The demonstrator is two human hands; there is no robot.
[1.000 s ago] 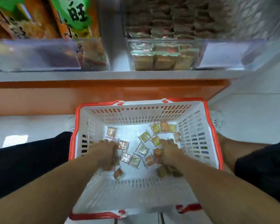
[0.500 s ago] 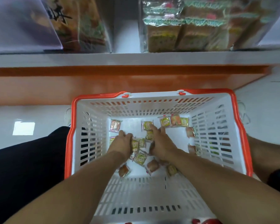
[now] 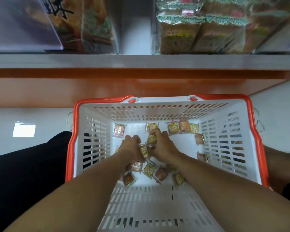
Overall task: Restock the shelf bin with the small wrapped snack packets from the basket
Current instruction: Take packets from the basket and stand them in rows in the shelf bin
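The shelf (image 3: 141, 61) ran above the white basket (image 3: 164, 111), its bin (image 3: 199, 30) holding brown packs. Down in the basket, the left hand (image 3: 130, 148) and right hand (image 3: 161, 144) met at mid-floor, fingers curled, seemingly gathering snack packets (image 3: 148, 169); others lay scattered along the basket's far wall.

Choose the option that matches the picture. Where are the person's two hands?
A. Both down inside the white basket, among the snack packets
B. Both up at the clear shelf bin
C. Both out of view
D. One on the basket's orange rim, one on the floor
A: the left hand and the right hand are close together inside the basket, gathering snack packets off its floor.
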